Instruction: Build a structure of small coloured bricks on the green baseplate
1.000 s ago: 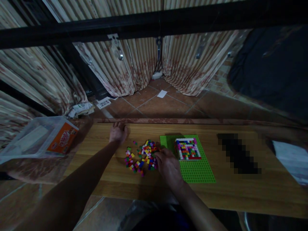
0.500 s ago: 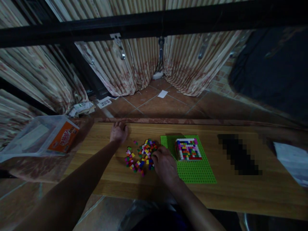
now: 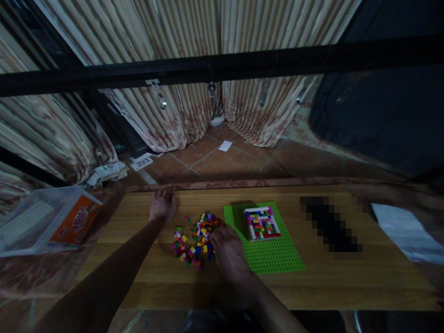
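Observation:
A heap of small coloured bricks (image 3: 194,238) lies on the wooden table (image 3: 333,282). My right hand (image 3: 225,252) rests on the heap's right edge, fingers curled down among the bricks; what they hold is hidden. My left hand (image 3: 162,204) lies palm down near the table's far edge, left of the heap, fingers relaxed and touching only wood. To the right of the heap a green baseplate (image 3: 270,256) carries a square multicoloured brick build (image 3: 261,223) at its far end.
A clear plastic box with an orange label (image 3: 52,219) sits at the left end. A blurred-out dark object (image 3: 329,226) and a white sheet (image 3: 405,231) lie to the right. A black bar (image 3: 222,67) crosses overhead; curtains and tiled floor lie beyond.
My right hand slid left from beside the baseplate onto the brick heap. The camera tipped, so everything sits lower and a little further left in view. My left hand stayed put.

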`<action>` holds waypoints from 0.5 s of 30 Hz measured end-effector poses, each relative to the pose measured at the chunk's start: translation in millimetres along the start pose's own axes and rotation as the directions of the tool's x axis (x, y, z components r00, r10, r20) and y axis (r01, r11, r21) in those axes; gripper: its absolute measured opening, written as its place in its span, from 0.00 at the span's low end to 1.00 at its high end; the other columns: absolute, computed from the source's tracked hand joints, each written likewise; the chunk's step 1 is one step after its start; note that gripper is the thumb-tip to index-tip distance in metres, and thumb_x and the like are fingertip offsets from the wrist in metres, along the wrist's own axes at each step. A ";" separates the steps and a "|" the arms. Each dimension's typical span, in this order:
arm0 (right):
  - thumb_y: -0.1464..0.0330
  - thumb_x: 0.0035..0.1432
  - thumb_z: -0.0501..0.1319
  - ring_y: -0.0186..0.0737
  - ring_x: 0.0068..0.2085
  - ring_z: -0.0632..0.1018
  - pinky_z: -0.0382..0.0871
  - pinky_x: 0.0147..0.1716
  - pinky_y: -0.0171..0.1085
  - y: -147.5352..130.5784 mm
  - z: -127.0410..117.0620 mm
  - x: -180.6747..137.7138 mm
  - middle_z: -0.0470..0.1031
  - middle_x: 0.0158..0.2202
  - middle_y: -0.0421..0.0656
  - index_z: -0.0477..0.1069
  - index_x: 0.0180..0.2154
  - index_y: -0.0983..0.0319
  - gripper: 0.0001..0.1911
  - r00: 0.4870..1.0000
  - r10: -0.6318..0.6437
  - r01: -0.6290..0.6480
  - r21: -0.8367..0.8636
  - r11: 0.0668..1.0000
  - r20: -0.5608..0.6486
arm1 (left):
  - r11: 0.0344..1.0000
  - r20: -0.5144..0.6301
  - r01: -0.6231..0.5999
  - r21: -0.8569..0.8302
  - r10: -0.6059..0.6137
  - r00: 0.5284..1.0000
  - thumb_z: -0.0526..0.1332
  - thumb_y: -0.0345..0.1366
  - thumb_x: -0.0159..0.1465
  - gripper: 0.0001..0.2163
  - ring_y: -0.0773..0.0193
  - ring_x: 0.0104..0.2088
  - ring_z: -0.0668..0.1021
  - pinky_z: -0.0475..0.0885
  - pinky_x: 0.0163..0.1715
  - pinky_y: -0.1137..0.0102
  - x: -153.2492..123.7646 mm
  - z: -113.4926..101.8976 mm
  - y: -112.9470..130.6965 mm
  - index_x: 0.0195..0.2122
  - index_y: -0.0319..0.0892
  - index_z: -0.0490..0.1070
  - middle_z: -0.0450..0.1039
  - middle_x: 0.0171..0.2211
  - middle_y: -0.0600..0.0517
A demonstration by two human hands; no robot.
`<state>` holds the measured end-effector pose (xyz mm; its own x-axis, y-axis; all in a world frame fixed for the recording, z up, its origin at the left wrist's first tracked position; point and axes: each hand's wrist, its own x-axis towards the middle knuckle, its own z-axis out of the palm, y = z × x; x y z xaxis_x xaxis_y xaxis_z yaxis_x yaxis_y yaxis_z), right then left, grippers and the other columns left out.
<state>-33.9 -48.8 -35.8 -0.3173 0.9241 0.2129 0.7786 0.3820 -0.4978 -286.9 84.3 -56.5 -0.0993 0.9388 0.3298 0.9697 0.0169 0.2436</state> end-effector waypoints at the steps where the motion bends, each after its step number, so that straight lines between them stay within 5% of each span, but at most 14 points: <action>1: 0.75 0.63 0.55 0.43 0.39 0.73 0.65 0.41 0.40 0.1 0.2 0.6 0.76 0.35 0.43 0.74 0.34 0.59 0.10 1.000 -0.006 0.006 -0.008 1.000 0.008 | 1.000 0.008 -0.006 0.003 0.006 1.000 0.49 0.41 0.64 0.18 0.51 0.54 0.69 0.63 0.57 0.57 0.2 -0.4 -0.1 0.49 0.41 0.70 0.71 0.51 0.43; 10: 0.76 0.62 0.56 0.40 0.39 0.75 0.68 0.41 0.36 -4.5 -8.1 -0.2 0.77 0.36 0.42 0.76 0.37 0.58 0.11 0.997 0.043 -0.030 0.202 0.979 -0.065 | 0.999 0.007 -0.029 0.014 0.029 1.000 0.49 0.42 0.63 0.17 0.51 0.53 0.70 0.63 0.57 0.57 1.6 -1.1 -1.7 0.47 0.42 0.70 0.71 0.49 0.43; 15: 0.77 0.61 0.54 0.35 0.35 0.76 0.69 0.34 0.32 -13.4 -33.2 -9.4 0.75 0.34 0.40 0.76 0.36 0.57 0.14 0.980 0.147 -0.043 0.572 0.819 -0.136 | 0.999 0.005 -0.034 0.001 0.034 0.999 0.49 0.42 0.63 0.17 0.51 0.54 0.69 0.63 0.57 0.57 1.5 -2.3 -2.8 0.48 0.42 0.69 0.70 0.50 0.43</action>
<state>-23.4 -62.9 -3.2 -0.1234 0.9605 0.2495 0.3419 0.2772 -0.8979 -290.2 84.9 -54.5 -0.0650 0.9404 0.3337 0.9727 -0.0150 0.2317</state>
